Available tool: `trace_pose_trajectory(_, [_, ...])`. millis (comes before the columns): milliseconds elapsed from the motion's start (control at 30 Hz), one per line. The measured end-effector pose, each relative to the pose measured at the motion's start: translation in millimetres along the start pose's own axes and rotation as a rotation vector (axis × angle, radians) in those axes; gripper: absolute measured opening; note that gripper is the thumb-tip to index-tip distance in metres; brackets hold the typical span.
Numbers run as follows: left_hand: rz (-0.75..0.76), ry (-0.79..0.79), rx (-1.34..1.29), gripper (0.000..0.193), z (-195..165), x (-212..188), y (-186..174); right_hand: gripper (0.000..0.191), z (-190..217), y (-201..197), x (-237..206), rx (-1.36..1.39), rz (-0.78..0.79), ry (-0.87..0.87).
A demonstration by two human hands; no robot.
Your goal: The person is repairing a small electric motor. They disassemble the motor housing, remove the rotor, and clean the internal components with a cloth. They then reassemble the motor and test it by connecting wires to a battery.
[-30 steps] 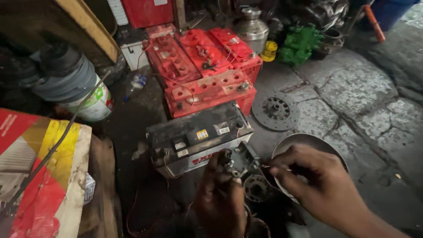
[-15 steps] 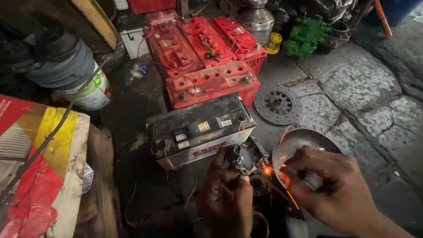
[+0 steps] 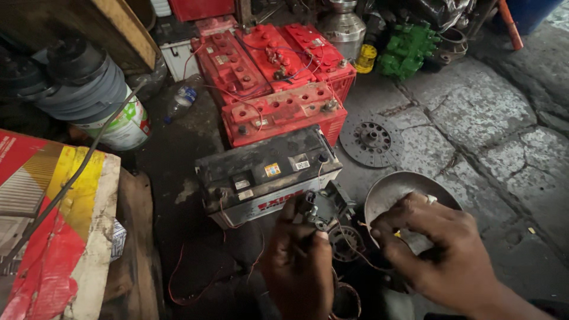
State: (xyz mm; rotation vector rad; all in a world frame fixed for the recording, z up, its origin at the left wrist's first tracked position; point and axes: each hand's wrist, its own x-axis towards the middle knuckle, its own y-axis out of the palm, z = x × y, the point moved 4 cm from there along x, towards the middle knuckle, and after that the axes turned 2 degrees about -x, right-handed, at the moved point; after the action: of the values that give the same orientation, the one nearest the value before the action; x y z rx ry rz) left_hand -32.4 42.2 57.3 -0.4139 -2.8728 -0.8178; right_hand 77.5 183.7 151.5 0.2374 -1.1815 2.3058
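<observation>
My left hand (image 3: 298,261) grips a small dark metal part (image 3: 315,208) with bolts, held up just in front of a black car battery (image 3: 267,172) on the ground. My right hand (image 3: 435,252) is closed, pinching a thin wire (image 3: 349,246) that runs toward that part. The right hand hovers over a round metal bowl (image 3: 391,188). Thin red wires (image 3: 184,278) trail across the dark floor below the battery.
Several red batteries (image 3: 278,89) are stacked behind the black one. A clutch disc (image 3: 370,139) lies on the stone floor at right. A pail (image 3: 115,121) with dark parts on top stands at left, and a red-yellow carton (image 3: 53,225) sits near left.
Half a second ago a bright spark glowed between my hands at the part; it is gone now. The camera has tilted slightly, and both hands stay close together.
</observation>
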Motion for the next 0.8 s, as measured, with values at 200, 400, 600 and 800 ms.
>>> trace_pose_trajectory(200, [-0.007,-0.055,0.021,0.012,2.3,-0.2,-2.7,0.018,9.2,3.2,2.8,-0.103,-0.016,-0.119])
trace_pose_trajectory(400, [-0.011,-0.069,0.020,0.010,6.5,-0.9,-4.2,0.015,5.7,9.0,1.9,0.097,0.178,-0.039])
trace_pose_trajectory(600, [-0.010,-0.012,0.022,0.012,7.0,-0.8,-2.9,0.015,7.1,2.2,1.2,-0.055,-0.039,-0.098])
trace_pose_trajectory(800, [0.035,-0.046,0.044,0.009,6.0,-0.4,-4.1,0.015,10.0,6.1,1.1,-0.009,0.033,-0.147])
